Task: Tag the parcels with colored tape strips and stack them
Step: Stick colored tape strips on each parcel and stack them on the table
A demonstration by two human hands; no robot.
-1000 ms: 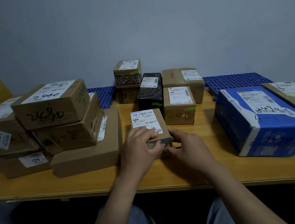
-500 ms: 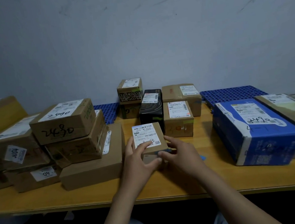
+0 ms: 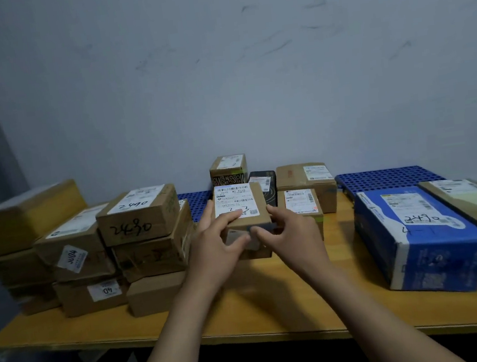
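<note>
Over mid tabletop, small parcel is held by L hand and R hand, each curled round a near corner, long axis pointing away; stacked parcels lie to its L, nearer L hand.

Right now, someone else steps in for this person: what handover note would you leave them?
Left hand: grips the small labelled parcel at its left side.
Right hand: pinches the same parcel's front edge, at a bluish tape strip.
The parcel is mid-table; whether it is lifted or resting is unclear.
Done: a stack of brown parcels stands at the left.
Left: press the strip down and stack this parcel. The blue parcel lies apart at the right; its tag is not visible.
</note>
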